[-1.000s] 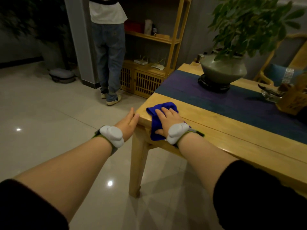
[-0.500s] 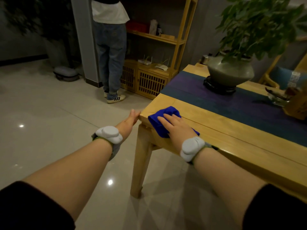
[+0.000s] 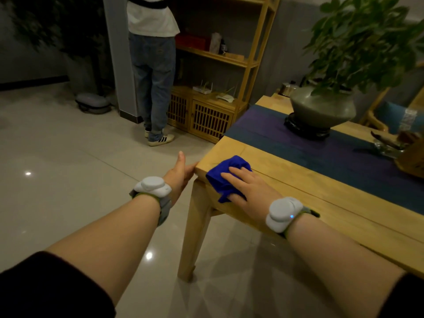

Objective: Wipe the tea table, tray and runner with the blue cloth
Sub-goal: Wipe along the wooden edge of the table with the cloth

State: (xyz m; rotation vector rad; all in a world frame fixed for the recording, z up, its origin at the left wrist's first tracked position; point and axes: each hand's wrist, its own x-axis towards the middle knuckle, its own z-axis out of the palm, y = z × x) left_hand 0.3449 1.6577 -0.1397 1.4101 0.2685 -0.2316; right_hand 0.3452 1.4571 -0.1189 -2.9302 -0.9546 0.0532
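The blue cloth [image 3: 223, 177] lies bunched on the near left corner of the light wooden tea table [image 3: 321, 203]. My right hand [image 3: 247, 185] presses flat on the cloth with straight fingers. My left hand [image 3: 180, 171] rests against the table's corner edge, fingers straight, thumb up. A dark blue and purple runner [image 3: 321, 152] crosses the tabletop behind the cloth. At the right edge part of a wooden tea tray [image 3: 413, 161] with a glass vessel shows.
A grey pot with a green plant [image 3: 323, 109] stands on a dark stand on the runner. A person in jeans [image 3: 153, 76] stands at a wooden shelf [image 3: 220, 65] beyond the table. Tiled floor [image 3: 68, 180] spreads to the left.
My right hand has slid the cloth along the corner of the table, a little further onto the top. My left hand stays at the corner edge. The view has shifted slightly.
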